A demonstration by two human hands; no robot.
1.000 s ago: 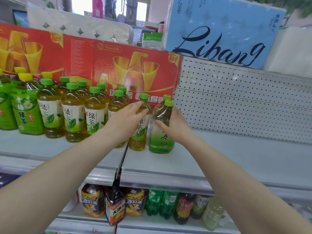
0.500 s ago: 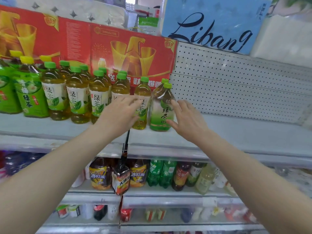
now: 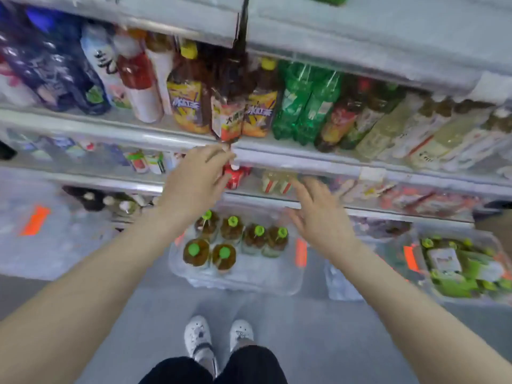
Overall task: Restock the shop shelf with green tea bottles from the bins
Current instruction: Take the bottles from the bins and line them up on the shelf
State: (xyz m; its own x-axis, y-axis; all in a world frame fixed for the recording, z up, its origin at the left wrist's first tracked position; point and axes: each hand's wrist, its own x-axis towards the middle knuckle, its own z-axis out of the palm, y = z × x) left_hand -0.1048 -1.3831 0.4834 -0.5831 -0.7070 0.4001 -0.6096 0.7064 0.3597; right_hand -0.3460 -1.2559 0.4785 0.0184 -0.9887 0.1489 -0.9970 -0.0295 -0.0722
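Observation:
A clear plastic bin stands on the floor below the shelves, with several green-capped tea bottles upright in it. My left hand hangs above the bin's left side, fingers apart and holding nothing. My right hand is over the bin's right edge, fingers spread, also holding nothing. Both hands are blurred. A second bin at the right holds green-labelled bottles lying in a heap. The grey shelf where the tea stands is at the top edge of the view.
Lower shelves carry brown tea bottles, green soda bottles and pale drinks. A clear bin with an orange tag sits at the left on the floor. My white shoes stand on grey floor before the bin.
The view has swung down from the tea shelf to the floor bins. Both hands left the shelved bottles and dropped towards the middle bin, holding nothing.

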